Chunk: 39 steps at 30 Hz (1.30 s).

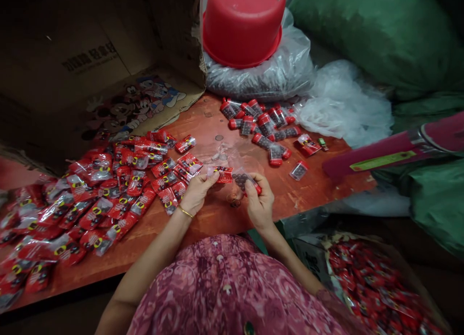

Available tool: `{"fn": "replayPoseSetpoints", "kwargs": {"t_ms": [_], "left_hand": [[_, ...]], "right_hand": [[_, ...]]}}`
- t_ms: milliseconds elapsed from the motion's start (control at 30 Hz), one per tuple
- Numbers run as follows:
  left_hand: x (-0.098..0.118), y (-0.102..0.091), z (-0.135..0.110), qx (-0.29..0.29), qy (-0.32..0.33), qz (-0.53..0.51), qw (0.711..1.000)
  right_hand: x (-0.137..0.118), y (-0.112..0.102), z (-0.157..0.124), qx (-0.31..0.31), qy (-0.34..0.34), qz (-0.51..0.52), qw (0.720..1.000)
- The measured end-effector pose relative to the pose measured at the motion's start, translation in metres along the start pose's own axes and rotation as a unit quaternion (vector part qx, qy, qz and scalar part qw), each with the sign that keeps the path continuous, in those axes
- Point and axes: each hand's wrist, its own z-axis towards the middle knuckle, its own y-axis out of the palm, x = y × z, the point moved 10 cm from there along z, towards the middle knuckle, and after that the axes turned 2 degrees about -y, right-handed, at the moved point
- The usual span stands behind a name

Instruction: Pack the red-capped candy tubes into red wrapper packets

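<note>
Near the middle of the red table [203, 122], my left hand [196, 191] pinches a small red printed plastic packet [224, 174]. My right hand [260, 203] grips a small clear bottle [240, 181] of dark balls, its red end toward my palm. The bottle's clear end is at the packet's right edge; whether it is partly inside, I cannot tell. Left of my left hand lies a large heap of filled red packets [136, 181]. Beyond my right hand is a pile of loose red-capped bottles [266, 124]. A lone clear container [298, 170] lies to the right.
An open cardboard box [90, 30] stands at the back left. At the back, a red tub [244, 25] rests on a filled plastic bag [261, 83]. A magenta pole [384, 149] juts in from the right. More red packets [377, 282] fill a container below right.
</note>
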Motion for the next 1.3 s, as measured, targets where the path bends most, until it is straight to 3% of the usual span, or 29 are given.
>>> {"fn": "replayPoseSetpoints", "kwargs": {"t_ms": [300, 500, 633, 867, 967, 1133, 1300], "left_hand": [[0.014, -0.008, -0.002, 0.032, 0.096, 0.073, 0.992], [0.01, -0.007, -0.004, 0.034, 0.089, 0.076, 0.993], [0.006, -0.001, -0.008, 0.033, 0.06, 0.014, 0.998], [-0.007, 0.013, -0.011, 0.052, 0.042, -0.148, 0.987], [-0.011, 0.015, -0.007, 0.046, 0.033, -0.157, 0.986], [-0.004, 0.002, -0.001, 0.041, 0.014, -0.175, 0.984], [-0.006, 0.009, -0.004, -0.014, -0.006, -0.146, 0.989]], "right_hand": [[0.014, 0.001, 0.0, -0.041, 0.063, -0.05, 0.996], [0.023, 0.008, 0.001, -0.091, 0.102, -0.023, 0.99], [0.033, 0.012, 0.001, -0.084, 0.134, 0.023, 0.987], [0.036, 0.026, 0.001, -0.091, 0.09, -0.017, 0.992], [0.041, 0.03, -0.001, -0.089, 0.094, -0.014, 0.991], [0.035, 0.043, 0.0, -0.172, 0.1, 0.07, 0.977], [0.026, 0.035, 0.008, -0.167, 0.053, 0.022, 0.984]]}}
